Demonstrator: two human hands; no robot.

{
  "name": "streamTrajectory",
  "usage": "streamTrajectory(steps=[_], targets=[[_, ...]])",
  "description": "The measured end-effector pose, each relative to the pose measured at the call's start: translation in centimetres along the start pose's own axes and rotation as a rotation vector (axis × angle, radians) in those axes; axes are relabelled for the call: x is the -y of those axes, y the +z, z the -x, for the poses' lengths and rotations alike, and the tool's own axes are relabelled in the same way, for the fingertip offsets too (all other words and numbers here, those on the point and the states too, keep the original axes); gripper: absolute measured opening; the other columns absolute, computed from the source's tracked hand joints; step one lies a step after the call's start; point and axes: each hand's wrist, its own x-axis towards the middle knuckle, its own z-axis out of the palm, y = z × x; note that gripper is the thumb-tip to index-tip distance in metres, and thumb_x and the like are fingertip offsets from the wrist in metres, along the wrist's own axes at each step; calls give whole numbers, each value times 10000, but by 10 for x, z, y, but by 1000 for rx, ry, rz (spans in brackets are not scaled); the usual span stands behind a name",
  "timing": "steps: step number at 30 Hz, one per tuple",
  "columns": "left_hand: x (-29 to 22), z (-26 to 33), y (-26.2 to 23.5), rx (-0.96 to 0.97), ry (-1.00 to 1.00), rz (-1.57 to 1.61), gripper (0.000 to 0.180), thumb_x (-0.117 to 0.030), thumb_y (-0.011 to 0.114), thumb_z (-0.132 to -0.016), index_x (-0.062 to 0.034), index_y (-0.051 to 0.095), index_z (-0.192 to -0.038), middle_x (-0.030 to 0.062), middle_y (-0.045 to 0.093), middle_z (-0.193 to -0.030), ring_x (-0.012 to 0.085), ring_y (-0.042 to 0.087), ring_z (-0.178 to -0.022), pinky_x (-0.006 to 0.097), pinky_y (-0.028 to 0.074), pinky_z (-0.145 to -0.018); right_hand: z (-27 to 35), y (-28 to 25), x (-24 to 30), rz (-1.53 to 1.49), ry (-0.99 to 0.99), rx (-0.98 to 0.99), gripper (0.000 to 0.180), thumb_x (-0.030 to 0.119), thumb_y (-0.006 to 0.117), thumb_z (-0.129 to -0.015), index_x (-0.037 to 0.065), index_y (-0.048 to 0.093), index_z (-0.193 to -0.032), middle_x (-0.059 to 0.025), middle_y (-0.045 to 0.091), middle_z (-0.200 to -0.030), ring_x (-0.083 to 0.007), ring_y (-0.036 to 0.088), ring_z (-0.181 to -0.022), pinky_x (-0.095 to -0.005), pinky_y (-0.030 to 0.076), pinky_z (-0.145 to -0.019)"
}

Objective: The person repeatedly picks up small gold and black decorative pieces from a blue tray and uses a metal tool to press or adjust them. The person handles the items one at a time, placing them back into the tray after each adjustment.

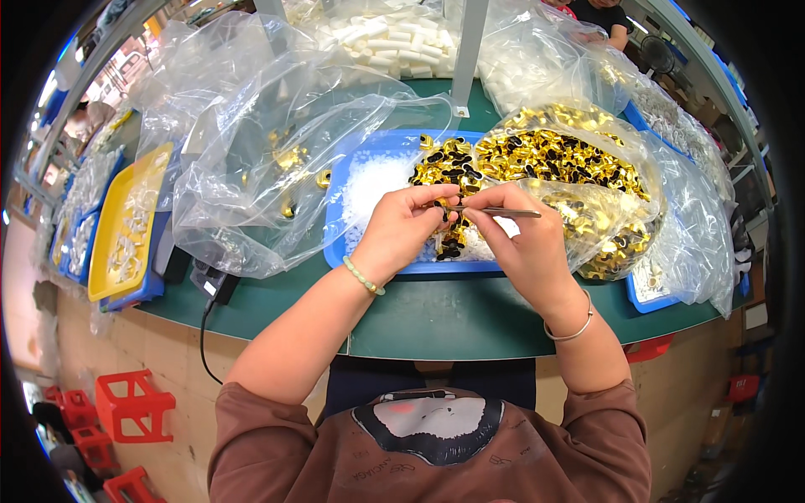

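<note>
Both hands meet over the blue tray (453, 267); right hand (528, 239) grips a slim metal tool (516, 213), left hand (401, 222) pinches a small piece (448, 209).
Small piece sits over the tray's middle, detail too tiny to tell; probably light, stiff, slick, best taken by its rim. Tool looks rigid, likely easiest held mid-shank. Gold-and-black pieces (450, 163) heap midtray, white bits (373, 184) toward the left edge. Stuffed clear bag (579, 159) crowds the tray's right edge; green desk (444, 314) shows between tray front and desk's front edge, likely elbow room.
</note>
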Motion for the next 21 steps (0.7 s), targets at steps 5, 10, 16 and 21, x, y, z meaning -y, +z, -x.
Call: streamTrajectory(steps=[5, 10, 16, 21], targets=[[-1, 0, -1, -18, 19, -37, 342, -28, 521, -910, 34, 597, -1238, 49, 661, -1034, 77, 594, -848, 215, 492, -780, -1, 0, 0, 55, -22, 36, 138, -3, 684, -807, 29, 612, -920, -109, 654, -825, -280, 640, -708, -335, 497, -611], [-2, 1, 1, -19, 21, -24, 330, -25, 514, -913, 37, 602, -1225, 54, 661, -1032, 84, 605, -855, 215, 498, -768, 1, 5, -1, 89, -112, -11, 158, -20, 692, -792, 28, 609, -918, -114, 649, -834, -290, 633, -717, -335, 499, -626], [3, -1, -2, -18, 28, 26, 323, -16, 508, -916, 36, 599, -1222, 63, 664, -1040, 96, 618, -880, 227, 512, -799, 0, 6, 2, 78, -80, -1, 170, -30, 703, -779, 26, 612, -911, -115, 651, -833, -286, 638, -719, -336, 506, -615], [5, -2, -2, -4, 48, 37, 322, -20, 529, -914, 39, 596, -1224, 80, 668, -1057, 109, 628, -890, 237, 519, -815, 0, 8, 2, 110, -112, -9, 170, -33, 706, -779, 19, 610, -910, -113, 652, -834, -281, 640, -707, -331, 508, -604]])
